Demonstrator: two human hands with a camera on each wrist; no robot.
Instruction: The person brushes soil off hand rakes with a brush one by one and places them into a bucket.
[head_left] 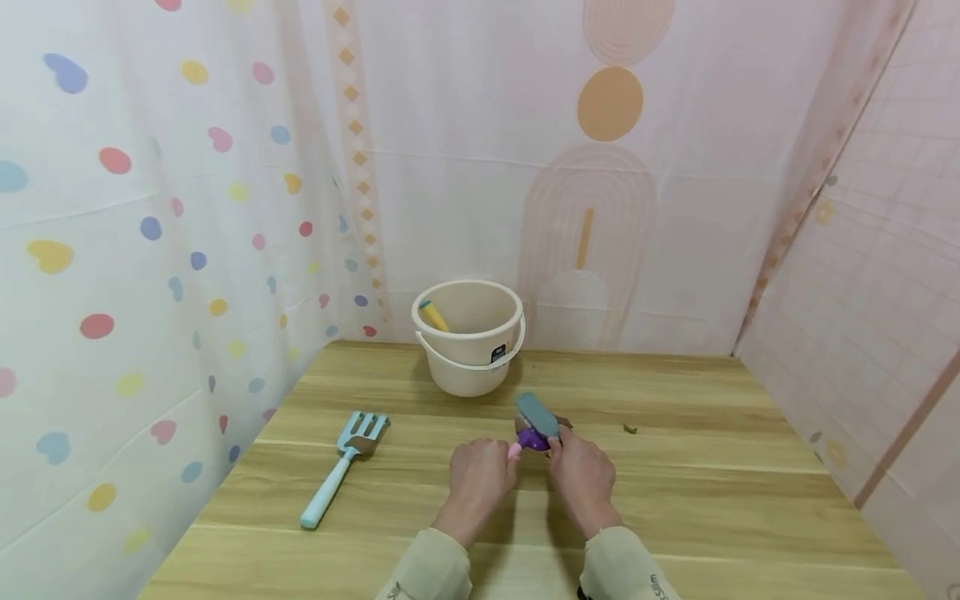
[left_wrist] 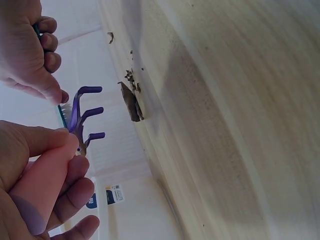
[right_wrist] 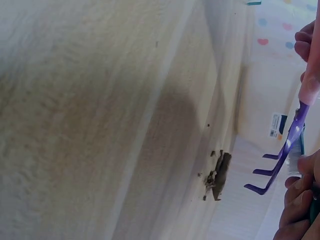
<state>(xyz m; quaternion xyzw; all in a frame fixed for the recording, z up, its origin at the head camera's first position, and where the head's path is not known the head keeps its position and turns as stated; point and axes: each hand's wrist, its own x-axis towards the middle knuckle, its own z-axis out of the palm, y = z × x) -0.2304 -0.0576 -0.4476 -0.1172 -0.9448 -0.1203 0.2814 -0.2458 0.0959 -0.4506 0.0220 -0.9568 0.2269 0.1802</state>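
My left hand (head_left: 480, 479) grips the pink handle of a small purple hand rake (head_left: 532, 439), its three bent prongs pointing toward the table in the wrist views. In my right hand (head_left: 583, 479) is a teal brush (head_left: 538, 415) with pale bristles. The bristles lie against the back of the rake head (right_wrist: 295, 132), which hangs above the tabletop. Under the tools, a curled brown piece (left_wrist: 131, 102) and several dark crumbs (right_wrist: 209, 180) lie on the wood. My right fingers hide most of the brush's handle.
Behind my hands stands a cream bucket (head_left: 468, 367) with a yellow handle (head_left: 435, 317) sticking up inside. A light blue garden fork (head_left: 330, 483), brown matter on its tines, lies on the left of the wooden table (head_left: 720, 517). One brown scrap (head_left: 630, 429) rests to the right.
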